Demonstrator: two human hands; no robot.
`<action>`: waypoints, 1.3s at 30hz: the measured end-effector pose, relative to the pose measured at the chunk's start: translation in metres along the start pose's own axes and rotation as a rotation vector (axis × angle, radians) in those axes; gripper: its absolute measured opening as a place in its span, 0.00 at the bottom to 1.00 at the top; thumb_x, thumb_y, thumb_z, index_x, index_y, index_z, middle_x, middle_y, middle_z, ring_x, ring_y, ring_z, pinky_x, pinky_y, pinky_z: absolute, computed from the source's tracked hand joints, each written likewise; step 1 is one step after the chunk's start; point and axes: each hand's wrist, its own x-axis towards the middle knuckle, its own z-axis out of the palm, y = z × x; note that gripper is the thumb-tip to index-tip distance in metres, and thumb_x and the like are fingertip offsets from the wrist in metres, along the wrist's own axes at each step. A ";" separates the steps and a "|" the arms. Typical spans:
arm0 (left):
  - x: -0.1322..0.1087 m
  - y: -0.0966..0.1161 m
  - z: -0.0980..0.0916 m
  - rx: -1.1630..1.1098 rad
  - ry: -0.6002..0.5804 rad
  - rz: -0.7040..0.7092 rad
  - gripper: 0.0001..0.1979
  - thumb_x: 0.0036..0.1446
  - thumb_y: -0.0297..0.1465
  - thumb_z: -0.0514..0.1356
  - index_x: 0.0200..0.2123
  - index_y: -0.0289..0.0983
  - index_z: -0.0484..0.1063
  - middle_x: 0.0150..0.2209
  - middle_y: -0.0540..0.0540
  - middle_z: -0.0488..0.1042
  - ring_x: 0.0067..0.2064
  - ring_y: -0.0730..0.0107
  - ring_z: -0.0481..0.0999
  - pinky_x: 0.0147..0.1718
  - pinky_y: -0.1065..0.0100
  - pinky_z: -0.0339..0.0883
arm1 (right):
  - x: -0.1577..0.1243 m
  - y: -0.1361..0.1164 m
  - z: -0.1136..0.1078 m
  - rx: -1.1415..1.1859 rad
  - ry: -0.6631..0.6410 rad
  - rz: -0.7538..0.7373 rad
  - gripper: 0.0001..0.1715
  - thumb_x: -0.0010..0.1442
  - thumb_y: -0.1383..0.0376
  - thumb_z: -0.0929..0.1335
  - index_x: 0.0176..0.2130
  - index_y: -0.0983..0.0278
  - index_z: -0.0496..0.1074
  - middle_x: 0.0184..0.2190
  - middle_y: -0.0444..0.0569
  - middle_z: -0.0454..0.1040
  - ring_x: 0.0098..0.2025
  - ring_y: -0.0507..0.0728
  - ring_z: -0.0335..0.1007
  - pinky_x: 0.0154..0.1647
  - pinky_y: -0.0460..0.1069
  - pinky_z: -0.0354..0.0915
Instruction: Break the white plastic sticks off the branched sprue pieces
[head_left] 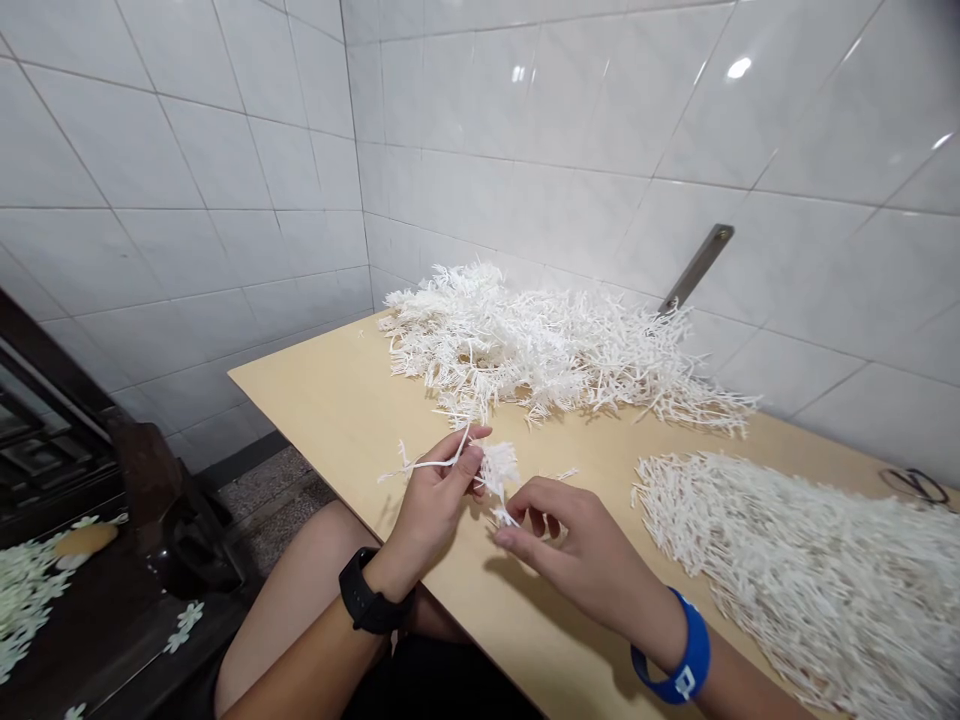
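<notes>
Over the front part of the light wooden table, my left hand pinches a white branching stem and a white feathery piece between thumb and fingers. The stem's ends stick out to the left and upward. Just right of it, my right hand has its thumb and index finger closed on the lower tip of the white piece. A large heap of white stringy sprigs lies behind both hands. To the right spreads a second, flatter pile of white strands.
A metal bar leans by the tiled wall behind the heap. A thin black cord lies at the table's right. On the left, a dark wooden seat holds white flower-shaped pieces and a yellowish object.
</notes>
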 end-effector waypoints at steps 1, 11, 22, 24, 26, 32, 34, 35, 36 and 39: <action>0.000 0.001 0.000 0.002 -0.011 0.009 0.23 0.56 0.45 0.62 0.50 0.37 0.73 0.29 0.51 0.69 0.28 0.75 0.68 0.31 0.72 0.64 | 0.001 0.000 -0.001 0.032 0.013 0.022 0.17 0.63 0.54 0.66 0.28 0.62 0.69 0.24 0.43 0.69 0.26 0.52 0.63 0.29 0.47 0.58; -0.001 -0.001 0.001 0.051 -0.090 0.053 0.19 0.60 0.44 0.59 0.47 0.36 0.75 0.33 0.48 0.73 0.32 0.71 0.70 0.35 0.69 0.65 | 0.007 0.009 0.001 0.164 -0.033 0.176 0.15 0.61 0.58 0.66 0.27 0.63 0.65 0.21 0.41 0.63 0.25 0.51 0.57 0.26 0.46 0.55; -0.003 0.001 0.004 0.125 -0.284 -0.040 0.15 0.53 0.41 0.64 0.31 0.34 0.74 0.31 0.46 0.77 0.35 0.64 0.76 0.37 0.66 0.68 | 0.006 0.013 0.007 0.021 0.072 0.157 0.23 0.66 0.57 0.59 0.22 0.62 0.59 0.18 0.41 0.59 0.22 0.51 0.53 0.25 0.47 0.49; -0.002 -0.001 0.004 0.125 -0.231 -0.062 0.15 0.55 0.42 0.62 0.28 0.35 0.71 0.26 0.48 0.74 0.30 0.67 0.73 0.32 0.67 0.67 | 0.006 0.013 0.007 -0.112 0.065 0.115 0.23 0.66 0.58 0.59 0.21 0.63 0.58 0.17 0.42 0.60 0.22 0.51 0.54 0.26 0.48 0.48; -0.002 -0.003 0.004 0.125 -0.192 -0.067 0.15 0.56 0.42 0.60 0.26 0.36 0.68 0.21 0.52 0.69 0.25 0.72 0.68 0.28 0.69 0.63 | 0.005 0.013 0.006 -0.214 0.062 0.082 0.23 0.65 0.60 0.59 0.20 0.63 0.55 0.16 0.41 0.58 0.21 0.51 0.52 0.26 0.48 0.46; -0.003 -0.009 0.006 0.263 -0.105 0.038 0.17 0.61 0.42 0.55 0.24 0.38 0.63 0.23 0.51 0.65 0.27 0.72 0.65 0.27 0.70 0.58 | 0.003 0.007 0.008 -0.232 0.085 0.031 0.22 0.63 0.63 0.61 0.19 0.63 0.51 0.14 0.40 0.56 0.19 0.49 0.50 0.24 0.47 0.45; -0.003 -0.012 0.007 0.284 -0.113 0.052 0.17 0.62 0.42 0.54 0.25 0.38 0.63 0.23 0.52 0.63 0.26 0.72 0.64 0.26 0.70 0.57 | 0.001 0.005 0.008 -0.243 0.113 0.018 0.22 0.62 0.64 0.61 0.19 0.63 0.51 0.15 0.40 0.56 0.19 0.49 0.50 0.24 0.47 0.45; -0.003 -0.013 0.007 0.298 -0.117 0.067 0.17 0.62 0.43 0.54 0.25 0.38 0.62 0.22 0.53 0.62 0.25 0.72 0.63 0.26 0.70 0.57 | 0.000 0.005 0.008 -0.259 0.127 0.008 0.22 0.62 0.64 0.61 0.19 0.63 0.51 0.15 0.40 0.56 0.19 0.49 0.51 0.24 0.47 0.46; -0.003 -0.015 0.007 0.316 -0.116 0.087 0.18 0.62 0.43 0.53 0.25 0.38 0.62 0.22 0.53 0.62 0.25 0.72 0.63 0.26 0.69 0.57 | -0.001 0.005 0.009 -0.281 0.143 -0.002 0.21 0.61 0.64 0.61 0.19 0.63 0.51 0.15 0.40 0.57 0.19 0.49 0.51 0.24 0.47 0.46; -0.002 -0.017 0.008 0.357 -0.097 0.127 0.19 0.64 0.43 0.51 0.25 0.38 0.63 0.23 0.52 0.63 0.25 0.72 0.64 0.27 0.69 0.58 | -0.001 0.007 0.010 -0.351 0.187 -0.029 0.20 0.62 0.65 0.60 0.20 0.63 0.52 0.16 0.41 0.58 0.19 0.49 0.52 0.25 0.47 0.46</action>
